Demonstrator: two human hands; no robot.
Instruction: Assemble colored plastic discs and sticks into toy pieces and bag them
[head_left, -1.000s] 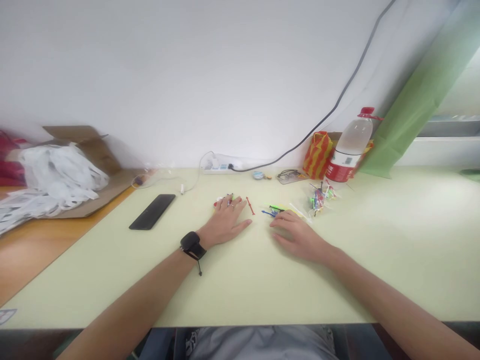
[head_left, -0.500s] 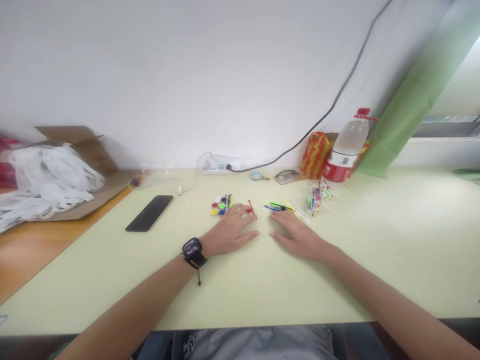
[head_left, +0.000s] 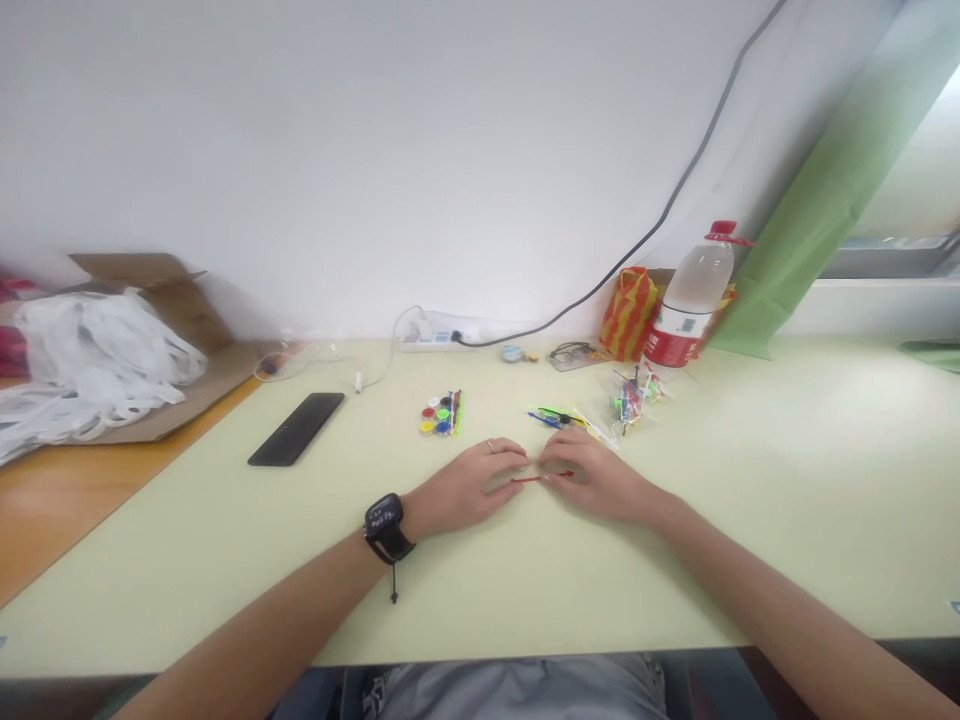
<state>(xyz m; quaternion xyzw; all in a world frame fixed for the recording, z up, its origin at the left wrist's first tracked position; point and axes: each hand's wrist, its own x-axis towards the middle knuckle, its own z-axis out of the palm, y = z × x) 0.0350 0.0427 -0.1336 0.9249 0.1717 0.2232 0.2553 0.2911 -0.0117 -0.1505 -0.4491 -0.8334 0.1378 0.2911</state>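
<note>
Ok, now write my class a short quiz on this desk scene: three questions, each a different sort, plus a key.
1. Fill in: the thin stick spanning the gap between the left hand and the right hand is ___.
2. True or false: the flat black device lies left of the round coloured pieces.
3. Which wrist wears the watch? A right, B left, C neither.

Key: 1 red; 2 true; 3 B.

A thin, straight red stick (head_left: 529, 479) runs from the tips of the left fingers (head_left: 510, 462) into the grasp of the right fingers (head_left: 561, 451), nearly level, rising slightly rightward (its right end, partly hidden, looks a little thicker and darker).
</note>
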